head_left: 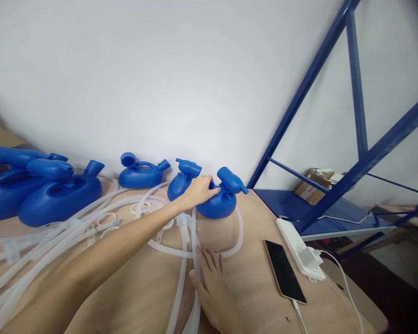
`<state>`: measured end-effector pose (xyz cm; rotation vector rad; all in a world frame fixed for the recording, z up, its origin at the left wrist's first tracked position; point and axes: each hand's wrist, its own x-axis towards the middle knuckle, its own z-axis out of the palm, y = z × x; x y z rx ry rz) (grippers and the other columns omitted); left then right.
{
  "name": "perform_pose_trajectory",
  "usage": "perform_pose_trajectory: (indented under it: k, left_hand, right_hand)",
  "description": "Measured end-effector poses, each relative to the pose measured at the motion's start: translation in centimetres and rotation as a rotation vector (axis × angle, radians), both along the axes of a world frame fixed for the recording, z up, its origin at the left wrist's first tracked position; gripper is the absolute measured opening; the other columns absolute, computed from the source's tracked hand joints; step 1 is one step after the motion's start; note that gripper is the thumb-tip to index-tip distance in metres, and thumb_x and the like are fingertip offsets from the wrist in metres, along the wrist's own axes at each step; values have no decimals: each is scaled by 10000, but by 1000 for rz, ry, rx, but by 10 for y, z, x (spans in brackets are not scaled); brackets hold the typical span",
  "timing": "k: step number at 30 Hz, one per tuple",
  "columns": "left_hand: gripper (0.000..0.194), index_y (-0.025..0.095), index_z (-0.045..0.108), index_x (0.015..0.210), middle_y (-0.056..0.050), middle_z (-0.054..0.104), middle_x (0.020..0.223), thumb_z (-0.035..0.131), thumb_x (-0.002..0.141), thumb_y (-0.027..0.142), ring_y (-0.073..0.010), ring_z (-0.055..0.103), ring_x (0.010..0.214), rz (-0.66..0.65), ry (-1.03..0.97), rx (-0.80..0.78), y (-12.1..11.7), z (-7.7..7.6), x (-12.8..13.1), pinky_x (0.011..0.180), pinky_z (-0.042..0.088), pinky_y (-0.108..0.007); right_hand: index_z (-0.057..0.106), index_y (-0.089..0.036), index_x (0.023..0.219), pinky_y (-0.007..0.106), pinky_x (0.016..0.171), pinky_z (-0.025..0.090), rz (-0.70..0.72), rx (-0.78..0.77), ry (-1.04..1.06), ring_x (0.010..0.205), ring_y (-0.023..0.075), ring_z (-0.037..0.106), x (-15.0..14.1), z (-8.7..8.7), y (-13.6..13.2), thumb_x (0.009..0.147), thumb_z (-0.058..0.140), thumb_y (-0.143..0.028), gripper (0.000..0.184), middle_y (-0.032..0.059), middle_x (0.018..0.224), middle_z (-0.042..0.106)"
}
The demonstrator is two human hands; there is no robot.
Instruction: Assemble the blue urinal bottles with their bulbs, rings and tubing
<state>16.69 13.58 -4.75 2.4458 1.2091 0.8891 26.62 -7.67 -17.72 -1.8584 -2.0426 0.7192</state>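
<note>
My left hand (202, 189) reaches across to a blue urinal bottle (218, 206), a rounded plastic body with a handle, and its fingers curl around the upper part. A blue funnel-like piece (231, 180) with a thin spout sits on top of that bottle. Just left of it, partly behind my hand, stands another blue bottle (177, 186). My right hand (214, 285) lies palm down on the table with fingers stretched out, beside and touching a translucent tube (195, 260). A clear fitting (184, 220) lies between the tubes below my left wrist.
More blue bottles stand along the wall, one at centre (141, 178) and others at left (61, 204). Coiled tubes (55, 241) and white rings (107, 219) cover the left side. A phone (284, 271), a power strip (296, 246) and a blue shelf frame (306, 97) are at right.
</note>
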Motion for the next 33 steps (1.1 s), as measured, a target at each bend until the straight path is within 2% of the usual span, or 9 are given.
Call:
perform_pose_trajectory:
  k: [5, 10, 14, 17, 21, 24, 26, 29, 33]
  left_hand:
    - [427, 166, 699, 1017, -152, 775, 1033, 645, 933, 581, -335, 740, 980, 21, -15, -80, 12, -37, 28, 837, 549, -402]
    - [546, 171, 673, 1191, -174, 746, 1224, 592, 948, 652, -351, 707, 1147, -2, 5, -131, 22, -57, 36, 946, 537, -412]
    - [721, 138, 551, 1436, -211, 663, 1397, 562, 952, 672, -347, 646, 1286, -66, 83, -172, 26, -66, 27, 1019, 511, -392]
    - [825, 135, 422, 1557, -223, 609, 1455, 463, 975, 718, -363, 620, 1317, -98, 145, -170, 25, -65, 2, 1038, 497, -422]
    - [778, 178, 412, 1578, -199, 587, 1464, 492, 979, 668, -370, 640, 1266, -117, 229, -133, 12, -60, -63, 1043, 491, -454]
    - [691, 205, 444, 1561, -180, 521, 1553, 557, 980, 561, -360, 552, 1379, -99, 282, -61, -5, -58, -135, 1145, 414, -456]
    - [636, 207, 455, 1555, -181, 486, 1593, 482, 1021, 551, -356, 527, 1403, -71, 381, 91, -17, -56, -188, 1154, 408, -470]
    - [602, 186, 496, 1537, -192, 549, 1536, 432, 1048, 532, -354, 543, 1376, 22, 436, 203, -38, -52, -267, 1161, 400, -496]
    - [501, 279, 665, 1383, -153, 591, 1520, 560, 967, 538, -370, 516, 1419, 214, 356, 288, -72, -39, -358, 1195, 368, -558]
  right_hand:
    - [281, -364, 1666, 768, 1254, 153, -48, 95, -32, 1513, 395, 412, 9, -11, -1, 1075, 334, -581, 631, 120, 1548, 546]
    - [407, -370, 1620, 816, 1217, 142, -82, 163, -107, 1421, 404, 501, 20, -21, 2, 1085, 287, -555, 578, 143, 1418, 632]
    - [471, -319, 1593, 790, 1230, 167, -77, 154, -122, 1439, 405, 486, 36, -32, 5, 1089, 260, -520, 583, 144, 1520, 577]
    - [437, -292, 1612, 741, 1266, 152, -107, 168, -70, 1483, 352, 457, 51, -45, 5, 1095, 213, -505, 602, 130, 1530, 562]
    - [490, -292, 1575, 730, 1275, 147, -106, 240, 10, 1496, 328, 456, 69, -66, 6, 1092, 202, -508, 603, 109, 1535, 564]
    - [511, -226, 1553, 704, 1286, 170, -149, 310, 65, 1486, 336, 472, 80, -79, 9, 1092, 190, -509, 629, 135, 1525, 580]
    - [514, -204, 1540, 687, 1280, 224, -186, 349, 102, 1482, 346, 478, 85, -83, 12, 1092, 207, -510, 623, 147, 1531, 576]
    - [507, -225, 1531, 633, 1232, 371, -185, 393, 159, 1469, 348, 488, 87, -75, 15, 1088, 270, -513, 579, 137, 1554, 553]
    - [436, -244, 1573, 542, 1180, 467, -99, 517, 118, 1464, 335, 490, 75, -43, 20, 1089, 314, -482, 554, 131, 1567, 522]
